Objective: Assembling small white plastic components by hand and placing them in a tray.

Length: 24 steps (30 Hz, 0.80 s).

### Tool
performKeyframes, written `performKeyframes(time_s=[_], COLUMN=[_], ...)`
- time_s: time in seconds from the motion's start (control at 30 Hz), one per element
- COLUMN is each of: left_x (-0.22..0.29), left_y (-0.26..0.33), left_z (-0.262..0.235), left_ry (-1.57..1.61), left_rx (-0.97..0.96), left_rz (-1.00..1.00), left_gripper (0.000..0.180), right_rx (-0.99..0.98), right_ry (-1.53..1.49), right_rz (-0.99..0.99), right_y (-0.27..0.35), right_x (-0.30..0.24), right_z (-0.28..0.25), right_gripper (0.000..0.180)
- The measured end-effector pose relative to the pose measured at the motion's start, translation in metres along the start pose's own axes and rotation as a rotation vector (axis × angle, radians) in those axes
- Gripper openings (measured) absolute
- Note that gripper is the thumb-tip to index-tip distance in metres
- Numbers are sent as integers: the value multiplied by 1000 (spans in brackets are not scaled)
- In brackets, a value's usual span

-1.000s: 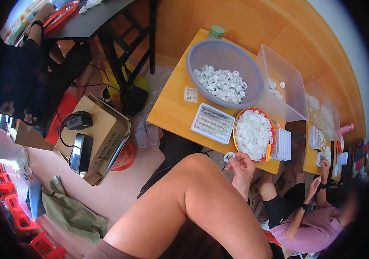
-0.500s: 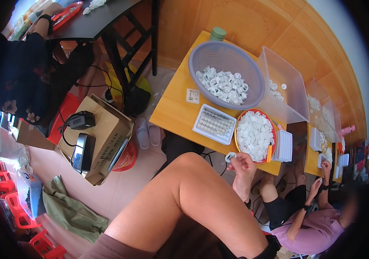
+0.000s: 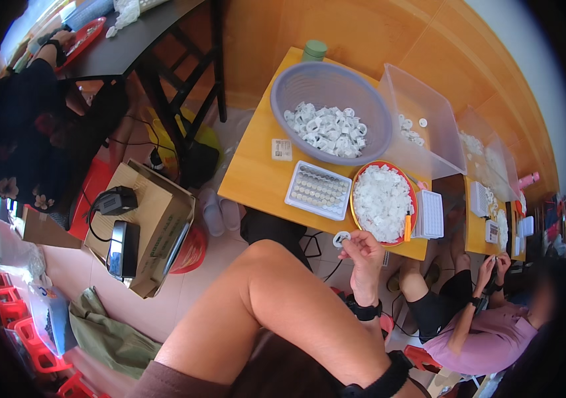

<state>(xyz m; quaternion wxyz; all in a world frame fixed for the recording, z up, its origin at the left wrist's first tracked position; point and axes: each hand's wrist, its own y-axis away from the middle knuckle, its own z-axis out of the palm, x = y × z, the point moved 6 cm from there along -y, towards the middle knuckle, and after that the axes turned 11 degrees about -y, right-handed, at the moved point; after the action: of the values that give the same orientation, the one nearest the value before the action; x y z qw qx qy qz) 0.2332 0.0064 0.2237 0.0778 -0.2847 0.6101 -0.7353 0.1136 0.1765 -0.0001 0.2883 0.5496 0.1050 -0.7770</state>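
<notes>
White ring [image 3: 341, 238] pinched in fingers [image 3: 356, 244] just off table edge [image 3: 309, 215]

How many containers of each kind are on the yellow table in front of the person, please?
Round lilac basin: 1
Clear plastic tub: 1
Round red dish of white parts: 1
White rectangular trays: 2
Green-lidded jar: 1
Total: 6
</notes>
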Motion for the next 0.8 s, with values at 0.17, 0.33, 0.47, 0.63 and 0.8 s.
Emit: performKeyframes(time_s=[0.17, 0.33, 0.47, 0.63, 0.8], left_x=[1, 9, 13, 18, 22], left_y=[1, -2, -2, -2, -2], left_z=[5, 10, 18, 20, 21], left_ry=[36, 75, 98, 77, 52], left_rx=[-35, -76, -111, -155, -144], left_rz=[4, 2, 6, 9, 12], left_gripper=[18, 17, 17, 16, 16], right_rx=[11, -1, 9, 6, -20], right_ry=[-1, 24, 34, 62, 62], right_rz=[-2, -2, -6, 12, 21], right_y=[2, 4, 4, 8, 4], right_x=[0, -1, -3, -2, 5], right_z=[-4, -3, -4, -6, -4], right_gripper=[13, 14, 13, 12, 12])
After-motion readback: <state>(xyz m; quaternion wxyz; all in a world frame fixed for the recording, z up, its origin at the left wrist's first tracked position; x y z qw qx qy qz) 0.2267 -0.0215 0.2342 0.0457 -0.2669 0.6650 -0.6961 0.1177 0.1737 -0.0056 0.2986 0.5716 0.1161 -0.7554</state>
